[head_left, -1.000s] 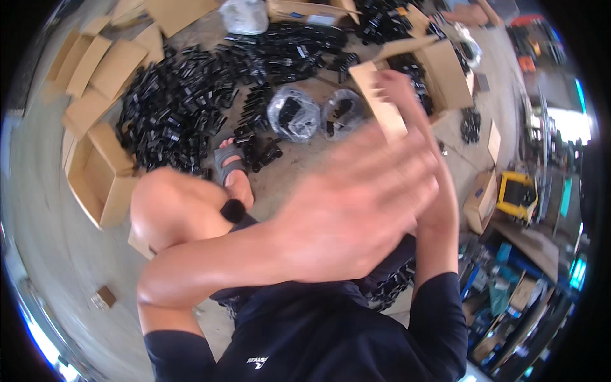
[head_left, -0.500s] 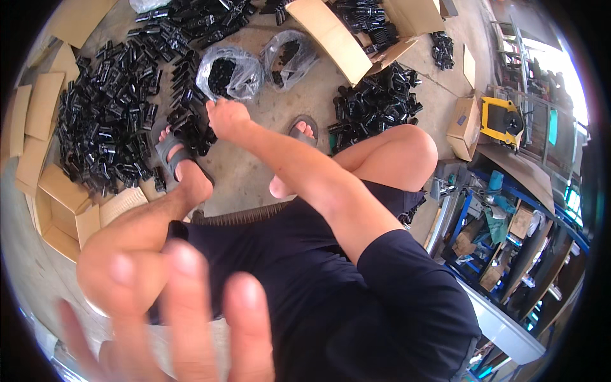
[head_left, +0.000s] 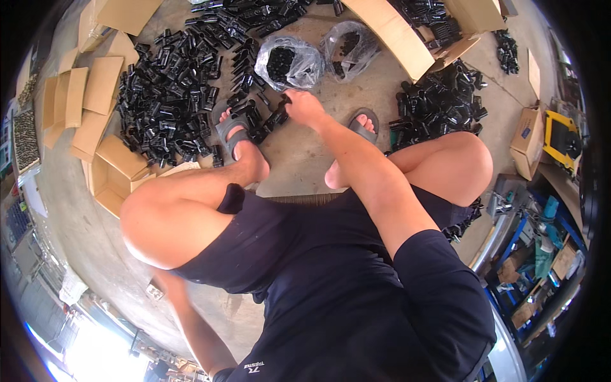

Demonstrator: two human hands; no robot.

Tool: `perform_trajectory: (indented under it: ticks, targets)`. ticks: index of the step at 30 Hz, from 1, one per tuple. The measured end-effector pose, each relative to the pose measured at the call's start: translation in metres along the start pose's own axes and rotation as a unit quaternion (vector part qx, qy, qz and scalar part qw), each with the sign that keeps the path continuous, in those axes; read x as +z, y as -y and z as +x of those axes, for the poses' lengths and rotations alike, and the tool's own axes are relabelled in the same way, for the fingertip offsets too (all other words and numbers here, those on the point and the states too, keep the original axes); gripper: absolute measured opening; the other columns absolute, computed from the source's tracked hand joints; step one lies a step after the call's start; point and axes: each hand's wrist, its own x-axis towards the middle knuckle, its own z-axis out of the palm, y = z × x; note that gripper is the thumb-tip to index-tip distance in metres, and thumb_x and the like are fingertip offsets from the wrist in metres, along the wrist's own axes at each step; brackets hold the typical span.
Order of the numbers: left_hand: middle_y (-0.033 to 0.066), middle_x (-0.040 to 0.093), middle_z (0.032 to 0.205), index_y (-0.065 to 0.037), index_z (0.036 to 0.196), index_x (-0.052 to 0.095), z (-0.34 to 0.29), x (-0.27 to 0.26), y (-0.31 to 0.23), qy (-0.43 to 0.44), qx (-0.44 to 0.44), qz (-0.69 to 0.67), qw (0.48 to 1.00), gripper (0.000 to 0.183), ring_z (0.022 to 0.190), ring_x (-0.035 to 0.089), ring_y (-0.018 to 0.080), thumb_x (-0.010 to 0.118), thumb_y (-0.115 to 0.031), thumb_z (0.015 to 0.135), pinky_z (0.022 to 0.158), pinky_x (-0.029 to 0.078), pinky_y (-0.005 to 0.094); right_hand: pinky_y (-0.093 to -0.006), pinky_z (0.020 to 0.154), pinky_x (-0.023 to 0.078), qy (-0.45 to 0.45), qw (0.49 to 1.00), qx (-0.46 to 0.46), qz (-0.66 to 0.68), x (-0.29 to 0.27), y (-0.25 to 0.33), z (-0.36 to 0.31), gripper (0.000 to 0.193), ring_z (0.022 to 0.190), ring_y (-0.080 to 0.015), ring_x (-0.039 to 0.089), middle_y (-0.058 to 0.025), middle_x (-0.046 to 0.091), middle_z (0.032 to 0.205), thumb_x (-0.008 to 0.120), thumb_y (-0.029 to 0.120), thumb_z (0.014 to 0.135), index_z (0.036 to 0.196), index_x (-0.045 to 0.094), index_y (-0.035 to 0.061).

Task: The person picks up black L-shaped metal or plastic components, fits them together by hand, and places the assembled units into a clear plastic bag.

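Grey concrete floor [head_left: 293, 167]: left hand [head_left: 167, 281] now lowered, right hand [head_left: 305, 109] curls alone by black tubular parts [head_left: 276, 119] below clear plastic bag [head_left: 303, 67]; both finger-grips unclear.

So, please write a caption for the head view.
Right hand at black parts between sandalled feet, near two clear plastic bags.

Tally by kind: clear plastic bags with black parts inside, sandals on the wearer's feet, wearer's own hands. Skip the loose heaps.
Clear plastic bags holding black parts: 2
Sandals: 2
Hands: 2 (right hand; left hand, blurred by the knee)
Total: 6
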Motion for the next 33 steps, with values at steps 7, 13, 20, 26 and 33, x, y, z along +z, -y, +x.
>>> perform_trajectory:
  ticks: [7, 13, 20, 26, 33]
  targets:
    - [0.0226, 0.045, 0.152, -0.001, 0.152, 0.037, -0.077, 0.035, 0.004, 0.221, -0.069, 0.084, 0.969, 0.069, 0.142, 0.042, 0.0338, 0.068, -0.025, 0.095, 0.114, 0.036, 0.0452, -0.0505, 0.095, 0.053, -0.006, 0.999, 0.02, 0.042, -0.009, 0.005, -0.001, 0.042, 0.111, -0.0408, 0.066, -0.0232, 0.07, 0.114, 0.066, 0.026, 0.09, 0.128, 0.062, 0.0081]
    - [0.0162, 0.051, 0.15, 0.001, 0.147, 0.046, -0.001, -0.051, -0.169, -0.128, 0.193, 0.318, 0.919, 0.062, 0.141, 0.046, 0.0318, 0.069, -0.017, 0.092, 0.118, 0.032, 0.0468, -0.0519, 0.095, 0.052, -0.008, 0.998, 0.029, 0.056, -0.014, -0.002, -0.021, 0.043, 0.108, -0.0433, 0.066, -0.0258, 0.07, 0.111, 0.07, 0.026, 0.089, 0.127, 0.06, 0.0072]
    - [0.0147, 0.067, 0.131, 0.002, 0.133, 0.062, 0.01, -0.051, -0.294, -0.202, 0.416, -0.049, 0.885, 0.037, 0.123, 0.061, 0.0207, 0.06, -0.002, 0.096, 0.107, 0.044, 0.0355, -0.0499, 0.092, 0.054, -0.001, 1.0, -0.025, 0.001, 0.001, 0.01, -0.028, 0.037, 0.105, -0.0422, 0.068, -0.0264, 0.071, 0.108, 0.061, 0.018, 0.09, 0.122, 0.061, 0.0001]
    - [0.019, 0.069, 0.126, 0.001, 0.132, 0.063, 0.079, 0.002, -0.343, 0.228, 0.425, 0.133, 0.866, 0.047, 0.117, 0.066, 0.0318, 0.072, -0.025, 0.093, 0.101, 0.049, 0.0365, -0.0491, 0.085, 0.057, -0.038, 0.997, -0.055, -0.025, -0.065, 0.048, -0.029, 0.024, 0.093, -0.0425, 0.071, -0.025, 0.073, 0.098, 0.061, 0.016, 0.085, 0.099, 0.073, 0.0]
    - [0.0136, 0.068, 0.103, 0.0, 0.142, 0.053, 0.166, 0.037, -0.333, 0.294, 0.271, -0.04, 0.916, 0.06, 0.083, 0.064, 0.0181, 0.07, -0.034, 0.096, 0.076, 0.054, 0.0322, -0.0276, 0.072, 0.056, -0.021, 0.851, -0.191, 0.49, -0.202, 0.168, -0.044, 0.017, 0.076, -0.0127, 0.067, -0.0057, 0.071, 0.084, 0.069, 0.012, 0.094, 0.106, 0.07, -0.0006]
